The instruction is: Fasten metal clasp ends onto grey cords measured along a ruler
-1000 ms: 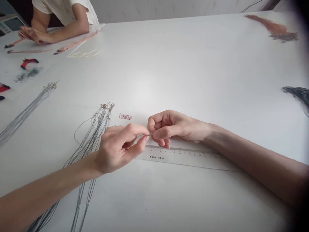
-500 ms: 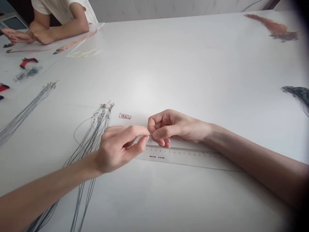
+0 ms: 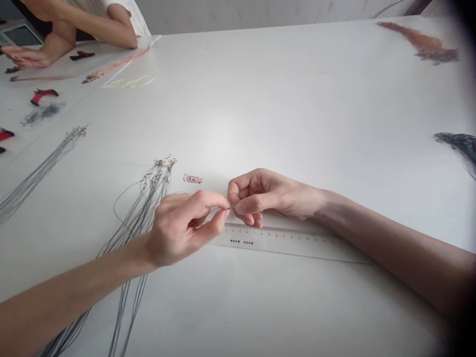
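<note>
My left hand [image 3: 186, 225] is closed in a pinch, thumb and index fingertip meeting on a thin grey line [image 3: 214, 208]. Directly beside it, my right hand [image 3: 260, 196] pinches the same line between thumb and curled index finger. The fingertips nearly touch, and whatever lies inside the right pinch is hidden. Under both hands lies a clear ruler [image 3: 282, 243], partly covered by the right forearm. A bundle of grey lines with small gold-coloured hooks [image 3: 159, 171] runs beneath my left forearm. Just beyond the hands is a small label with red print [image 3: 192, 179].
A second hooked bundle [image 3: 44, 163] lies at left, near red pliers [image 3: 44, 95] and a grey tangle [image 3: 42, 114]. A co-worker's arm [image 3: 100, 27] rests at the far left, close to dark pliers [image 3: 82, 55]. Reddish strands [image 3: 424, 42] and dark strands [image 3: 459, 146] lie at right.
My left index finger has shifted slightly left, and more of the line shows. My right hand has stayed put. The co-worker's near hand has lifted away, and dark pliers now show on the table.
</note>
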`<state>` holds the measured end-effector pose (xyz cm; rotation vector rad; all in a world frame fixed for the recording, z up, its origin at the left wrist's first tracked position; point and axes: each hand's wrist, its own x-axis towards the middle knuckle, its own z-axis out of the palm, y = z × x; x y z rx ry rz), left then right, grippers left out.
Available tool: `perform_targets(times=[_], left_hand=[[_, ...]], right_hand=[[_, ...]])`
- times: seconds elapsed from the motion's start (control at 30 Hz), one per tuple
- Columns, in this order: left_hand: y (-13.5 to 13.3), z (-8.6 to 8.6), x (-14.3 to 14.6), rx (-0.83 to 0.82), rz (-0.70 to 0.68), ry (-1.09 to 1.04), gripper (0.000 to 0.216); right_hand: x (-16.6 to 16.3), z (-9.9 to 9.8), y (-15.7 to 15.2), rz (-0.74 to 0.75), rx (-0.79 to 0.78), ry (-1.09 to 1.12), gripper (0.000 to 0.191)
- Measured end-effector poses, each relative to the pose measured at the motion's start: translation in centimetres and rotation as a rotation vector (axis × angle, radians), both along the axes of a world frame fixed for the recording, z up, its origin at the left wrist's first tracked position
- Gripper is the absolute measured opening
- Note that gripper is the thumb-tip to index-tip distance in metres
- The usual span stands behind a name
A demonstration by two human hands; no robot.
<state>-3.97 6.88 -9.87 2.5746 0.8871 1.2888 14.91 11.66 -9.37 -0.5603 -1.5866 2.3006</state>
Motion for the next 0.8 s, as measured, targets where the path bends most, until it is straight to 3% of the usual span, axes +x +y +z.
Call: perform_targets(times=[0.8], left_hand=[[-0.09, 0.26, 0.06, 0.012, -0.010, 0.011, 0.011]], right_hand=[[-0.05, 0.12, -0.03, -0.006, -0.019, 0.004, 0.009]])
